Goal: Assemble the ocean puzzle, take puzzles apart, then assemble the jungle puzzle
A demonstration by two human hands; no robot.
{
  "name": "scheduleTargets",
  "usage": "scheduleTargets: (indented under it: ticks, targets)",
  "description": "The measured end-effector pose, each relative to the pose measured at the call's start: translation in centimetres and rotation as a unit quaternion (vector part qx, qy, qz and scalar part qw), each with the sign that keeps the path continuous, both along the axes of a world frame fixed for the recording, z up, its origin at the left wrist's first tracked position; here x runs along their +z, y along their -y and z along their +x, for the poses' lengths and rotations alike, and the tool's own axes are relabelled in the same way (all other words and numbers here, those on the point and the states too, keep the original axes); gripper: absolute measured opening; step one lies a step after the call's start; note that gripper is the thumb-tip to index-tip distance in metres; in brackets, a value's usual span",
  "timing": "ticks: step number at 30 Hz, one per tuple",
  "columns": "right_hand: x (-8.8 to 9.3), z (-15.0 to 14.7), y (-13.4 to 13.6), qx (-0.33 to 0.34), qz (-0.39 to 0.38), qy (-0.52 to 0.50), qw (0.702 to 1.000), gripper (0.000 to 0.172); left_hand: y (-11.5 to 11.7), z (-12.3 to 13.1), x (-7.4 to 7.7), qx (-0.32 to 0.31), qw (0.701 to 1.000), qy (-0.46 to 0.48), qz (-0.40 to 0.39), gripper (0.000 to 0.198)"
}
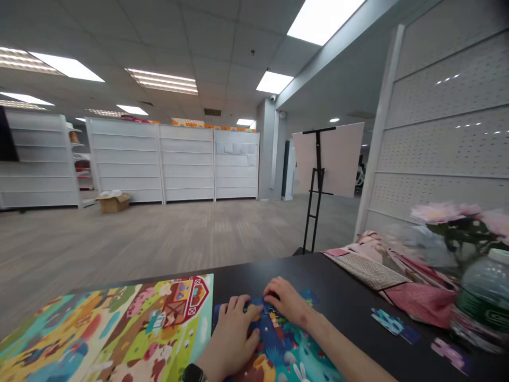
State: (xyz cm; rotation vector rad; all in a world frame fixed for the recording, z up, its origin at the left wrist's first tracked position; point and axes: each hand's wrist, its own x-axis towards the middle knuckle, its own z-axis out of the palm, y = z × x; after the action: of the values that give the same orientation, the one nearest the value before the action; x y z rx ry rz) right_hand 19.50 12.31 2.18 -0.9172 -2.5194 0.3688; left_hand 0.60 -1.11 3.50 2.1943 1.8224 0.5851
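A jigsaw puzzle (278,347) with a dark blue and teal undersea picture lies on the black table in front of me. My left hand (234,334), wearing a dark watch (193,373), rests flat on its left part with fingers and thumb apart. At the upper edge, my right hand (288,303) bends its fingers down onto the puzzle close to my left fingertips. Whatever lies under those curled fingers is hidden. A blue puzzle piece (309,297) shows just beyond my right wrist.
Left of the puzzle lies a bright farm-picture board (159,323). Loose puzzle pieces (387,321) and a pink piece (448,354) lie at right, near a water bottle (485,302), a pink cloth (421,302) and flowers (441,212). An easel (314,212) stands beyond the table.
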Motion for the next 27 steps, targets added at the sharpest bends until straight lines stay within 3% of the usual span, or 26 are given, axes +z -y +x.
scheduleTargets:
  ticks: [4, 9, 12, 15, 18, 21, 24, 27]
  targets:
    - [-0.2, -0.3, 0.9, -0.021, 0.042, 0.018, 0.999, 0.013, -0.1, 1.0, 0.1, -0.001, 0.999, -0.046, -0.003, 0.055]
    - [1.0, 0.8, 3.2, -0.073, 0.069, 0.03, 0.994, 0.018, -0.5, 1.7, -0.9, 0.002, 0.989, -0.147, -0.035, 0.059]
    - [1.8, 5.5, 4.1, -0.154, 0.067, 0.018, 0.986, 0.026, -1.1, 1.7, -1.6, 0.008, 0.98, -0.198, -0.033, 0.059]
    - [2.3, 13.5, 5.2, -0.267, 0.059, 0.01, 0.962, 0.031, -1.4, 1.6, -1.9, 0.003, 0.978, -0.207, -0.031, 0.059]
    - [2.3, 21.6, 5.5, -0.354, 0.035, -0.003, 0.934, 0.024, -1.3, 1.6, -2.0, -0.005, 0.984, -0.177, -0.021, 0.057]
    - [2.0, 26.1, 4.8, -0.359, -0.002, -0.027, 0.933, 0.026, -1.2, 1.2, -2.0, 0.0, 0.992, -0.128, -0.008, 0.055]
    - [2.1, 26.6, 3.8, -0.344, -0.025, -0.068, 0.936, 0.038, -1.2, 0.2, -1.9, 0.007, 1.0, -0.015, 0.026, 0.049]
    - [2.6, 24.2, 2.9, -0.31, -0.043, -0.114, 0.943, 0.039, -1.4, -1.6, -1.7, 0.014, 0.981, 0.163, 0.103, 0.036]
